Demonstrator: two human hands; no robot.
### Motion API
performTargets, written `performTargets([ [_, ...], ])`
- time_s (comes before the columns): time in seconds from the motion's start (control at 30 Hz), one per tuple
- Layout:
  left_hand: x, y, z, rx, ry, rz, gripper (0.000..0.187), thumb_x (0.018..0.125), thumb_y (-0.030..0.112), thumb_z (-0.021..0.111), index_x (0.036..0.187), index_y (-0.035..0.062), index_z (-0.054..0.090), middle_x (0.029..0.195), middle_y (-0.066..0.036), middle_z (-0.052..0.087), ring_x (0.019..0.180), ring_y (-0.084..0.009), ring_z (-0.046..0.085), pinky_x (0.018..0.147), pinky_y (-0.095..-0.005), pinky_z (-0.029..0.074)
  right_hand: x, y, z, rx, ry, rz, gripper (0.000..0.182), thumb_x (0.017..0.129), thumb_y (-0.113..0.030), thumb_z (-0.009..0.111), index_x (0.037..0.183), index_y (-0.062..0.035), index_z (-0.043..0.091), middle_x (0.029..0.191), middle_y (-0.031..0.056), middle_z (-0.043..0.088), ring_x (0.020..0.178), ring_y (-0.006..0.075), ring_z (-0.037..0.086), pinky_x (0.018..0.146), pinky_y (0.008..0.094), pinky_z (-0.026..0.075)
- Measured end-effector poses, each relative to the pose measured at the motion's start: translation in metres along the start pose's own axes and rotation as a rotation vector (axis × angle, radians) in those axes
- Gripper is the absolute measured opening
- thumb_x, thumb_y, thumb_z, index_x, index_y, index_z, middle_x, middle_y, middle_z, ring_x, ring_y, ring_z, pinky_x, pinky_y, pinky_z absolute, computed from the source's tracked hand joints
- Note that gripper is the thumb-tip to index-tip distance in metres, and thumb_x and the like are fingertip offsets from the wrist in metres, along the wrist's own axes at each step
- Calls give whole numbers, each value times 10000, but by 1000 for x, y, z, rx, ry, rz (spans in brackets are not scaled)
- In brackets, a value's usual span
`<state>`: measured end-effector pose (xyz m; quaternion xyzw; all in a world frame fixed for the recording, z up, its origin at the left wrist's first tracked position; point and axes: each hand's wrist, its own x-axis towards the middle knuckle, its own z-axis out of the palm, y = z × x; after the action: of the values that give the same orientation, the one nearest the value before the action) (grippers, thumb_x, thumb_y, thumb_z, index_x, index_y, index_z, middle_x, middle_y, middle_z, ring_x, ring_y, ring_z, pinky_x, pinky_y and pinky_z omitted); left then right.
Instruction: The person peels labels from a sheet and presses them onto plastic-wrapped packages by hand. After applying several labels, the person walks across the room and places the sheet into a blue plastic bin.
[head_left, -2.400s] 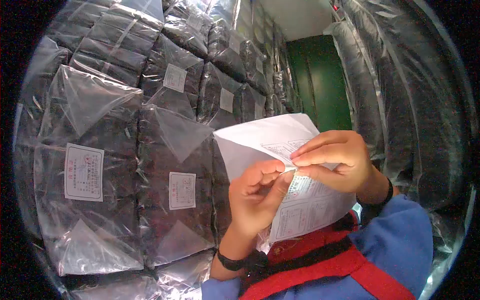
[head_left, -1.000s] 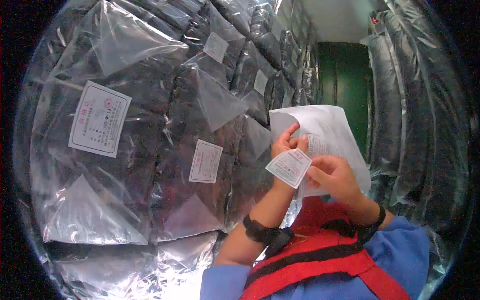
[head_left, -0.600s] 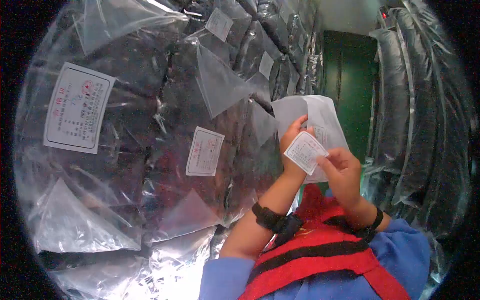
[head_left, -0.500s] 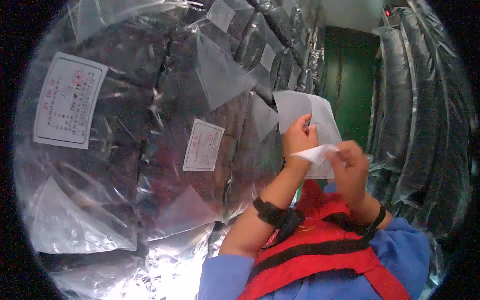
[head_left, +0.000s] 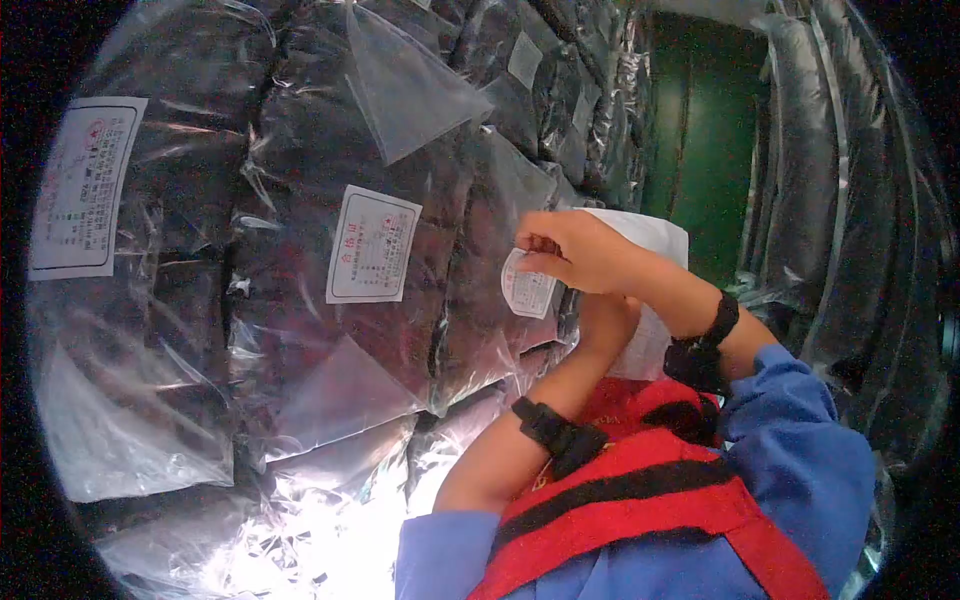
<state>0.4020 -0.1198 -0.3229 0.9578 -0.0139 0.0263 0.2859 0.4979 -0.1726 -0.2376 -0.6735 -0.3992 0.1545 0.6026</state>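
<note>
narrow storage aisle lined with bagged dark goods

the left side is filled by stacked clear plastic bags (head_left: 300, 150) of dark material, each marked with a white printed label (head_left: 372, 245). more wrapped rolls (head_left: 850, 200) are stacked on the right. a green door (head_left: 715, 140) is seen at the far end. glare is thrown off the plastic low down.

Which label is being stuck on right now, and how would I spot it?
Start at the wall of dark bundles in clear plastic bags on the left. Follow it right to the right hand reaching across over the left hand. The small white label pinched under its fingers is curled and loose, unlike the flat label on the next bag.
</note>
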Motion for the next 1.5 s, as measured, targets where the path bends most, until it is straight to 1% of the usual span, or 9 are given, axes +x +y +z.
performTargets([
  [0.1, -1, 2, 0, -41, 150, 93, 165, 709, 97, 541, 814, -1, 621, 788, -211, 606, 736, -389, 577, 664, -472, 453, 2, 6, 5, -57, 21, -23, 205, 773, -159, 630, 876, -48, 492, 748, 152, 587, 710, 340, 581, 600, 386, 439],
  [0.3, -6, 6, 4, -35, -81, -178, 157, 714, 104, 551, 813, 8, 627, 776, -209, 607, 724, -388, 579, 648, -470, 456, 2, 5, 6, 23, 86, -44, 189, 784, -161, 634, 843, -31, 510, 698, 124, 584, 640, 257, 578, 597, 325, 447],
  [0.4, 2, 13, -11, -67, -272, -215, 370, 817, 192, 502, 1130, -3, 486, 1132, -215, 526, 1090, -344, 473, 919, -406, 364, 4, 5, 7, 1, 96, -37, 190, 783, -163, 637, 839, -31, 513, 692, 122, 585, 631, 254, 578, 590, 326, 447],
  [0.77, 6, 28, -23, -197, -79, -123, 294, 777, 169, 537, 1029, 17, 541, 995, -192, 576, 956, -362, 529, 791, -414, 417, 12, 15, 20, -49, 167, -72, 210, 768, -187, 659, 827, -47, 515, 687, 104, 590, 606, 249, 574, 568, 320, 444],
  [0.97, -3, 12, -5, -76, -72, -141, 265, 778, 169, 544, 1007, 37, 563, 947, -191, 598, 886, -365, 562, 731, -419, 446, 5, 14, 15, -300, 237, 219, 277, 714, -263, 712, 783, -56, 542, 688, 86, 612, 593, 228, 594, 576, 306, 461],
  [1.17, -9, 3, 1, -70, 65, 52, 215, 780, 170, 553, 944, 37, 595, 918, -191, 607, 867, -353, 575, 728, -401, 456, 10, 2, 23, 209, -303, -225, 218, 714, -236, 711, 827, -57, 656, 727, 77, 648, 635, 156, 616, 599, 284, 473],
  [1.3, -6, 16, -8, -295, 78, 21, 179, 784, 140, 558, 920, 30, 596, 905, -179, 615, 857, -349, 579, 724, -387, 460, 30, -6, 18, 187, -555, -74, 270, 731, -229, 701, 934, -55, 660, 820, 73, 663, 699, 145, 621, 633, 276, 478],
  [1.4, 1, 11, -13, -342, -266, -253, 204, 788, 114, 558, 972, 28, 571, 902, -155, 628, 865, -322, 590, 733, -381, 457, 30, 8, 6, 301, -543, -52, 290, 749, -242, 689, 956, -42, 653, 867, 65, 662, 755, 141, 620, 666, 269, 476],
  [1.5, -2, -4, -5, -261, -229, -58, 225, 812, 130, 549, 1008, 18, 536, 959, -147, 620, 890, -284, 592, 738, -370, 452, 32, 20, -2, 339, -415, 127, 291, 772, -255, 667, 952, -29, 646, 881, 61, 657, 804, 136, 613, 705, 259, 472],
])
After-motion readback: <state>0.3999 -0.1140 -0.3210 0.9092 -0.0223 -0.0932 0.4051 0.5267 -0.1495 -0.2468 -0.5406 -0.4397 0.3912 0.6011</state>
